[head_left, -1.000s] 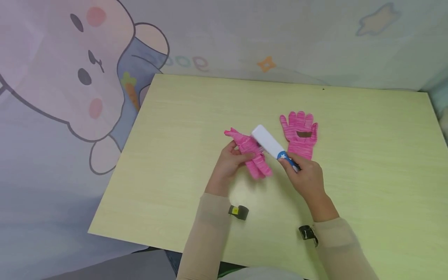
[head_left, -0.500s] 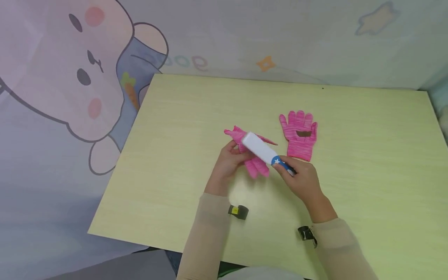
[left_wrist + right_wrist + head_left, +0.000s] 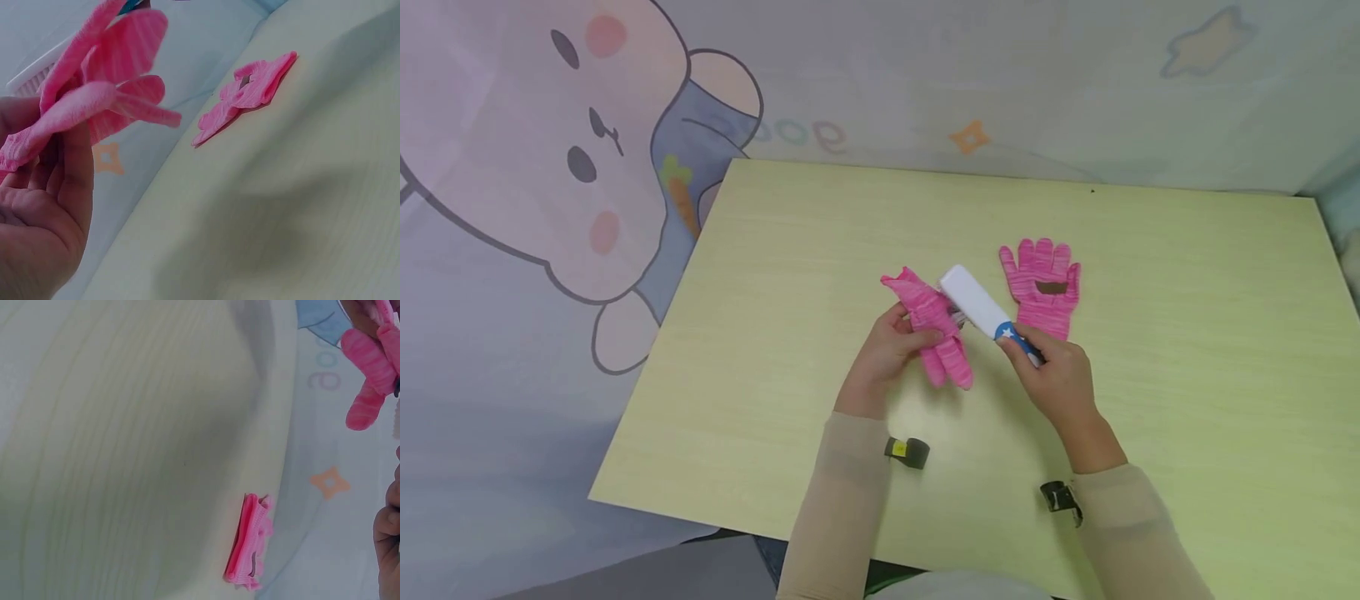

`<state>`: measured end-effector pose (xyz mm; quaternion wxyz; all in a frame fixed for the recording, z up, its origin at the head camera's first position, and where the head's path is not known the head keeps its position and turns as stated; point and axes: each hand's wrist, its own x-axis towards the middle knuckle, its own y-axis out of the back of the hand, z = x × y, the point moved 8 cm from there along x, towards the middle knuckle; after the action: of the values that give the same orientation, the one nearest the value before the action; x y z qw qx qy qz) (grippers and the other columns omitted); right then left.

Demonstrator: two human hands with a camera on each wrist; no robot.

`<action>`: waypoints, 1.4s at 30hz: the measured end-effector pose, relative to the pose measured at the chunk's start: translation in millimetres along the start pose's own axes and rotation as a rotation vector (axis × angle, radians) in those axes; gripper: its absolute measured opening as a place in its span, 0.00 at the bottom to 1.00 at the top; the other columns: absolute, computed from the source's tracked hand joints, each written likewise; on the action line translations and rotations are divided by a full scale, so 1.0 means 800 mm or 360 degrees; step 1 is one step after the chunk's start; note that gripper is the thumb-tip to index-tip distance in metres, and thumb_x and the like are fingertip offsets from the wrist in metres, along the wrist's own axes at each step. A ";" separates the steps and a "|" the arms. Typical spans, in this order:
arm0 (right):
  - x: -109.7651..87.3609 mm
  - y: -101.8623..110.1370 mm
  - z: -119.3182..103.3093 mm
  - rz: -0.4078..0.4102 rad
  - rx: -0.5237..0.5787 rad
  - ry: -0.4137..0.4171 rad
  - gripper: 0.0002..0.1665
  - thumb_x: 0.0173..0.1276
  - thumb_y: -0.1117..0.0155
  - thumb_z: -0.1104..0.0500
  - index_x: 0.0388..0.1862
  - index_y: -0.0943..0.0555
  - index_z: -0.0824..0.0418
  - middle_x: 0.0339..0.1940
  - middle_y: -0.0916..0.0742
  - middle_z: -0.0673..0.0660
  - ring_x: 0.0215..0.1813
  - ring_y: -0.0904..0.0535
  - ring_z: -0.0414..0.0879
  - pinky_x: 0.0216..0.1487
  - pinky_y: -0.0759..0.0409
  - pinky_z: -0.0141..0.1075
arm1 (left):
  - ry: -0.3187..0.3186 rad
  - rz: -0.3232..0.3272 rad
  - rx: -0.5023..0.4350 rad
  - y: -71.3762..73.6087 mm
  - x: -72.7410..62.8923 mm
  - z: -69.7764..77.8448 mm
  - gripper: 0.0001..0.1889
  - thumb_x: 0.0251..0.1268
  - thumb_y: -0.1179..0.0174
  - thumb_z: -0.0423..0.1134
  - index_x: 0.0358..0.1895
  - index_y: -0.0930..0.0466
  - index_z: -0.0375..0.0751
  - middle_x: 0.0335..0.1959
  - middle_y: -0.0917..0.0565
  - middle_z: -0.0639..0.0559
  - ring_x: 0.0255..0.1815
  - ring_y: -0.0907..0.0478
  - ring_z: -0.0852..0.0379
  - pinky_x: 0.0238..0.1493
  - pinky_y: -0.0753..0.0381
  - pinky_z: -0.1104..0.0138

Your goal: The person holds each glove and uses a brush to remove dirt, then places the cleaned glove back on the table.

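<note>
My left hand (image 3: 880, 357) pinches a pink knit glove (image 3: 925, 304) above the table, its fingers hanging down toward me. In my right hand (image 3: 1063, 383) is a brush (image 3: 976, 302) with a white head and a blue, star-printed handle. The brush head sits at the right side of the held glove, bristles turned toward it over a dark patch; whether they touch is hard to tell. Pale bristles (image 3: 37, 78) show behind the glove in the left wrist view. The right wrist view catches only part of the right hand at its edge.
A second pink glove (image 3: 1043, 312) with a brown patch lies flat on the pale yellow table (image 3: 760, 350), just beyond my right hand. Behind the table hangs a cartoon-printed cloth (image 3: 880, 75). Black straps (image 3: 910, 452) stick out beside both wrists.
The brush first swept down and left across the held glove, then went back up and right off its face. The glove's fingers shifted; the second glove stayed put.
</note>
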<state>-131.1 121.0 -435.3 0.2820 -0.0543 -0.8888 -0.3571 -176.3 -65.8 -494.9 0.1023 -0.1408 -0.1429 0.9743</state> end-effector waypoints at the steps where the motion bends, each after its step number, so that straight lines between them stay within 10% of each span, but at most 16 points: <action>1: 0.000 0.001 0.000 0.0005 0.0005 -0.0003 0.44 0.63 0.54 0.31 0.38 0.18 0.73 0.25 0.15 0.65 0.20 0.22 0.54 0.19 0.24 0.47 | 0.0003 -0.0011 -0.0003 0.000 0.000 0.000 0.27 0.56 0.43 0.20 0.61 0.34 0.33 0.52 0.23 0.34 0.44 0.20 0.54 0.47 0.22 0.65; 11: -0.001 0.009 0.009 0.0029 0.0149 -0.0146 0.17 0.60 0.33 0.58 0.39 0.19 0.72 0.25 0.16 0.65 0.22 0.25 0.49 0.23 0.28 0.28 | -0.0084 -0.0128 -0.0085 -0.003 -0.001 0.005 0.28 0.58 0.47 0.22 0.64 0.38 0.35 0.57 0.27 0.39 0.53 0.28 0.53 0.58 0.30 0.63; 16: -0.002 0.006 -0.003 -0.0005 0.0315 -0.0037 0.26 0.64 0.39 0.47 0.39 0.19 0.72 0.26 0.16 0.64 0.23 0.27 0.45 0.26 0.31 0.20 | -0.0112 -0.0031 -0.0111 0.001 0.002 0.003 0.25 0.61 0.44 0.27 0.63 0.35 0.38 0.56 0.25 0.43 0.55 0.27 0.53 0.57 0.29 0.64; 23: -0.005 -0.011 -0.030 -0.0090 0.0097 0.0210 0.38 0.66 0.51 0.35 0.38 0.18 0.70 0.28 0.14 0.61 0.25 0.19 0.50 0.25 0.20 0.42 | -0.0116 0.0259 -0.0087 0.012 0.002 0.005 0.22 0.59 0.44 0.23 0.58 0.30 0.32 0.35 0.19 0.49 0.33 0.22 0.61 0.36 0.22 0.71; 29: -0.004 -0.008 -0.017 -0.0014 -0.0073 0.0103 0.39 0.66 0.52 0.35 0.37 0.17 0.71 0.25 0.15 0.63 0.20 0.20 0.53 0.19 0.23 0.44 | -0.0061 0.0236 0.0030 0.012 0.000 0.005 0.20 0.59 0.40 0.27 0.55 0.28 0.34 0.39 0.17 0.43 0.35 0.19 0.58 0.37 0.21 0.69; 36: -0.003 0.011 0.016 0.0058 0.0001 -0.0208 0.15 0.54 0.30 0.64 0.40 0.18 0.72 0.26 0.15 0.65 0.22 0.22 0.53 0.22 0.26 0.35 | -0.0059 0.0216 0.0101 0.014 -0.002 0.007 0.19 0.59 0.40 0.29 0.55 0.27 0.36 0.45 0.18 0.41 0.42 0.19 0.53 0.44 0.21 0.65; 42: -0.006 0.000 -0.003 -0.0053 0.0168 0.0032 0.29 0.65 0.42 0.44 0.38 0.18 0.71 0.29 0.15 0.63 0.24 0.22 0.50 0.25 0.23 0.32 | -0.0093 0.0275 0.0021 0.013 0.002 0.006 0.19 0.59 0.40 0.27 0.54 0.27 0.33 0.37 0.17 0.44 0.35 0.19 0.57 0.39 0.20 0.67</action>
<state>-126.1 120.3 -436.4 0.2875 -0.0211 -0.9043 -0.3148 -180.8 -76.1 -494.2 0.0145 -0.1236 -0.1267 0.9841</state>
